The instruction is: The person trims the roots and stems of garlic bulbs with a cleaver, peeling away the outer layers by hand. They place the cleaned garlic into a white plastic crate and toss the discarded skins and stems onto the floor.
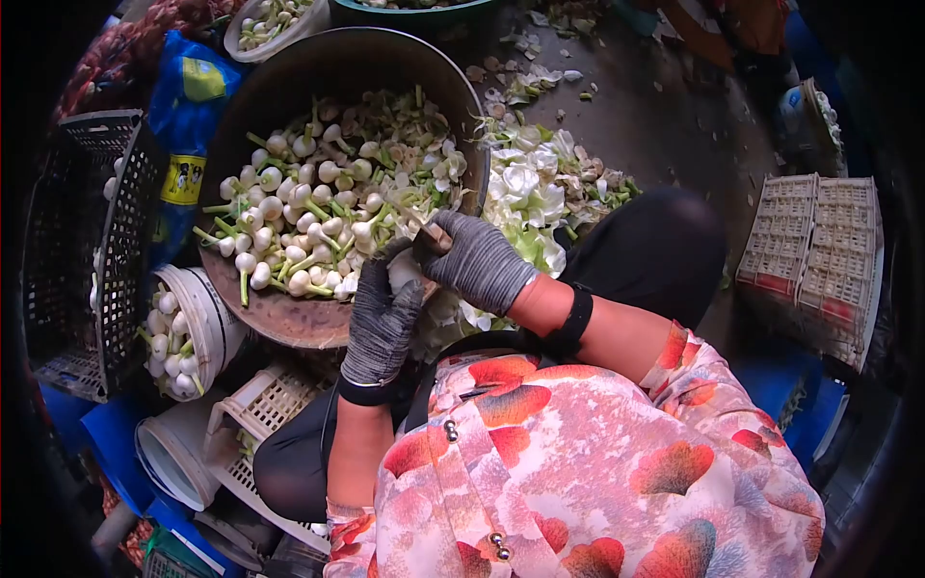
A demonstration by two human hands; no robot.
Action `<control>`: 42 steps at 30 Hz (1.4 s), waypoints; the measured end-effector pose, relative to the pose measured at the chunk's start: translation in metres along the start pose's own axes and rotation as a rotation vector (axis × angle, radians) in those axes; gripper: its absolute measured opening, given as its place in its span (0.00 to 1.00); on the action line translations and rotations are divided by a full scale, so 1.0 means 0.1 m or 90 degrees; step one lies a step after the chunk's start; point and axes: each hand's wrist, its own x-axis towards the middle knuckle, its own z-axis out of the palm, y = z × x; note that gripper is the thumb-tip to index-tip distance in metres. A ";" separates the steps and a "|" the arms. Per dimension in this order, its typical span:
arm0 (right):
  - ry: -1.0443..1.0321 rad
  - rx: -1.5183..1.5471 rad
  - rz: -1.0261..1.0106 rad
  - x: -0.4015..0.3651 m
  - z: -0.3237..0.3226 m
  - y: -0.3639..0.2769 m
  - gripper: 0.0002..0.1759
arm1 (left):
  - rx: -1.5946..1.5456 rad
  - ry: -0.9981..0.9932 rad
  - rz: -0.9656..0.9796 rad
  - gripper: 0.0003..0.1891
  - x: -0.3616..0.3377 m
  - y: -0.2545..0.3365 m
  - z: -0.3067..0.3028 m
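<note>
My left hand [381, 323], in a grey glove, is closed round a white bulb [405, 271] at the near right side of a large round metal basin [328, 332]. My right hand [474, 260], gloved too, grips a knife [436, 234] by its brown handle, close above that bulb. Several white bulbs [330, 171] with short green stems fill the left and middle of the basin. Peelings and cut stems [409, 125] lie on its far right side. Outside the basin, pale leaves [525, 183] are heaped beside my right hand.
A black crate [128, 241] and a tipped white bucket of bulbs [226, 313] stand left. Nearer are an empty white bucket [183, 453] and a cream crate [279, 395]. Pale crates [814, 231] stand right. Blue bag [188, 106] behind left. Part of another person [756, 24] shows at the upper right.
</note>
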 end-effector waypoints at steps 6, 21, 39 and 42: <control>-0.008 0.050 0.171 0.22 -0.11 0.29 0.20 | 0.055 0.088 0.102 0.30 -0.05 0.00 -0.01; -0.167 0.146 0.094 -0.04 -0.17 -0.03 0.23 | 0.176 0.081 0.109 0.37 -0.06 -0.11 0.04; -0.131 0.232 0.179 -0.02 -0.09 0.00 0.26 | -0.023 0.065 0.040 0.33 -0.11 -0.01 0.04; -0.115 0.157 0.174 -0.04 -0.11 -0.02 0.26 | -0.265 0.037 -0.001 0.31 -0.11 0.04 0.12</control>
